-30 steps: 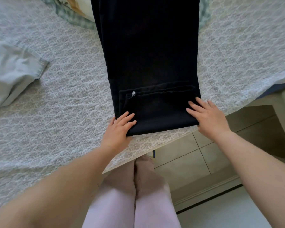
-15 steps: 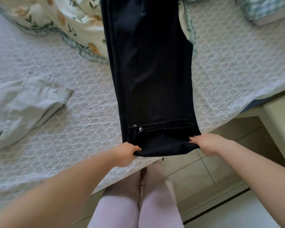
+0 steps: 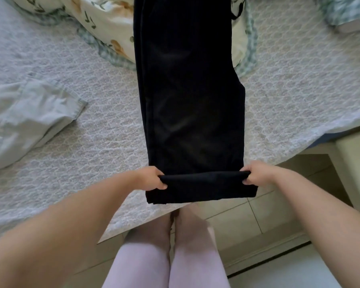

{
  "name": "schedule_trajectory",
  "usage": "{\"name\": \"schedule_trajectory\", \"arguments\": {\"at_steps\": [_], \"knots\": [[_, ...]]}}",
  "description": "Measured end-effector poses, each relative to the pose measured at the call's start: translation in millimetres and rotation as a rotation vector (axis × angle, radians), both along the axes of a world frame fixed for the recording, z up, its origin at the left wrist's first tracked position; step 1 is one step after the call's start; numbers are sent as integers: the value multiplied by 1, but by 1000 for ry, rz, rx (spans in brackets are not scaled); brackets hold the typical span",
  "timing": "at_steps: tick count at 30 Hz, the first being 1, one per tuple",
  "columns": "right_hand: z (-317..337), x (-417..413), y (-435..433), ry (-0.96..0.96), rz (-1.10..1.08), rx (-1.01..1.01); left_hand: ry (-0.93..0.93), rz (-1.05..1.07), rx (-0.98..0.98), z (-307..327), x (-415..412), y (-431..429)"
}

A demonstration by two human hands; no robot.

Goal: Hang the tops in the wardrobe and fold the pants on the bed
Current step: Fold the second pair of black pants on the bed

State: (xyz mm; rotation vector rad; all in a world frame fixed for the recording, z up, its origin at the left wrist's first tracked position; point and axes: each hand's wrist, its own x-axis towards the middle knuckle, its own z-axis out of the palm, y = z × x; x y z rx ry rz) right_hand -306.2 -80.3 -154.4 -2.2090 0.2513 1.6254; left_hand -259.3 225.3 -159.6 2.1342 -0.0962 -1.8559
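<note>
White lace-patterned bed (image 3: 92,125) carries long black fabric pants (image 3: 191,100).
Left hand (image 3: 152,178) and right hand (image 3: 256,173) each grip the folded near end.

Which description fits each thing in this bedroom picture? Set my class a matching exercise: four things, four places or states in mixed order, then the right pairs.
Things
1. black pants
2. pale garment
3. floral quilt
4. left hand

Descriptions
A. lies crumpled on the left side of the bed
B. grips the pants' near end at its left edge
C. stretched lengthwise down the middle of the bed
D. bunched at the far end, partly under the pants

Pairs: 1-C, 2-A, 3-D, 4-B
</note>
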Motion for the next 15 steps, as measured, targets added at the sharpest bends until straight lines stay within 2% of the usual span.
{"name": "schedule_trajectory", "arguments": {"at_steps": [5,10,12,13,15], "knots": [[-16,26,-13,-326,-500,69,-111,309,-48,-7,47,0],[-40,48,-10,-533,-1003,157,-480,693,-120,-32,68,-4],[-48,49,-8,-497,-1060,172,-555,923,-142,-42,66,-6],[-51,46,-8,-431,-1053,178,-528,1004,-149,-47,62,-6],[-54,37,-7,-247,-1013,214,-400,1026,-152,-52,48,-8]]}}
